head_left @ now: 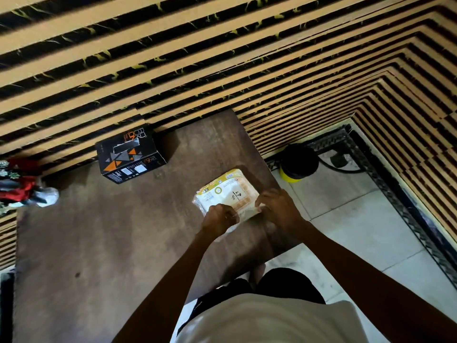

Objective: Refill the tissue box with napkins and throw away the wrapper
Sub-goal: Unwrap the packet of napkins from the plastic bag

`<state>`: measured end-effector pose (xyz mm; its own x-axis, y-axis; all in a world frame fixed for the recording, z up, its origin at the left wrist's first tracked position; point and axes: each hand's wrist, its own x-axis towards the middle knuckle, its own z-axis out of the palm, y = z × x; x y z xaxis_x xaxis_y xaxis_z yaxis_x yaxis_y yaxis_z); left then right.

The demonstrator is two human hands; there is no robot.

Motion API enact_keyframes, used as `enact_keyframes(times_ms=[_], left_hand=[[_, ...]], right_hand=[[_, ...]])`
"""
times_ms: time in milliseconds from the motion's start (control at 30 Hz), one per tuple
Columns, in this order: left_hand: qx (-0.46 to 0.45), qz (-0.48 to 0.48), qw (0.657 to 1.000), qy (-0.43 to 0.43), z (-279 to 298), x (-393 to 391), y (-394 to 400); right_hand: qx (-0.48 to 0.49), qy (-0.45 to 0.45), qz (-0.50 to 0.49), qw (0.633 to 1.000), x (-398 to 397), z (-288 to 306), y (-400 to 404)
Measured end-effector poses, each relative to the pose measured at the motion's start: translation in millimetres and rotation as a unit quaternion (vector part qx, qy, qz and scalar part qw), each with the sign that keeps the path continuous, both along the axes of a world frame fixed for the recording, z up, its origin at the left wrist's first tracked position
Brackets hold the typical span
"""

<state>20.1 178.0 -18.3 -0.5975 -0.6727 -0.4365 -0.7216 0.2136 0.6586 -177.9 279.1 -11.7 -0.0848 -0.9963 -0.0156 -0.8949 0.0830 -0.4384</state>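
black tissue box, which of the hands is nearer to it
Left. The left hand grips the napkin pack on the side facing the black tissue box; the right hand is on the far side.

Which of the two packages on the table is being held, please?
The pale napkin pack near the table's right edge; both hands pinch its near end. The black box by the wall sits untouched.

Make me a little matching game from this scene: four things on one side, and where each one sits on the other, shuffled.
Things:
1. black tissue box
2. napkin pack
3. yellow-and-black bin
4. red cloth

Places:
A. on the floor by the table's right side
B. at the table's left edge
C. at the table's far edge by the striped wall
D. under both hands, near the table's right edge

Pairs: 1-C, 2-D, 3-A, 4-B
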Motion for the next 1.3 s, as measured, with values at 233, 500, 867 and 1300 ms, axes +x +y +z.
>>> enact_keyframes(times_ms=[233,500,867,1300], left_hand=[[0.113,0.106,0.986,0.062,5,-8,8],[-0.024,0.198,0.976,0.090,16,-18,9],[-0.047,0.126,0.987,0.092,21,-38,30],[-0.081,0.087,0.993,-0.015,-2,-12,9]], right_hand=[[-0.050,0.126,0.144,0.980,10,9,2],[0.036,0.132,0.214,0.967,7,7,22],[0.177,-0.085,-0.026,0.980,25,11,24],[0.199,-0.650,-0.465,0.567,37,-19,-23]])
